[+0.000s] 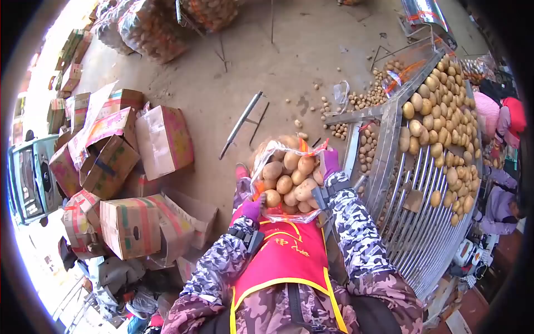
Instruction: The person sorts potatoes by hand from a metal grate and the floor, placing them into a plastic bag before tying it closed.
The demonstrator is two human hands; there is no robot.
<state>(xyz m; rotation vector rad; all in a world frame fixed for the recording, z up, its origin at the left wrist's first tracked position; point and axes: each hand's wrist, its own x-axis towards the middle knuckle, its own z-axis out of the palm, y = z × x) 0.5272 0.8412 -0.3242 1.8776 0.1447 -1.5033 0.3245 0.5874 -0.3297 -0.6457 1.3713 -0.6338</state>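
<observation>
A clear plastic bag with orange stripes stands in front of my red apron, its mouth wide and full of potatoes. My left hand, in a purple glove, is closed on the bag's near left rim. On the other side, my right hand, gloved the same way, grips the far right rim near an orange strip. The lower part of the bag is hidden by its top and the potatoes.
A metal roller sorting table heaped with potatoes stands at right, people beyond it. Loose potatoes lie on the floor. Cardboard boxes pile up at left. Filled bags stand far back; a metal bar is ahead.
</observation>
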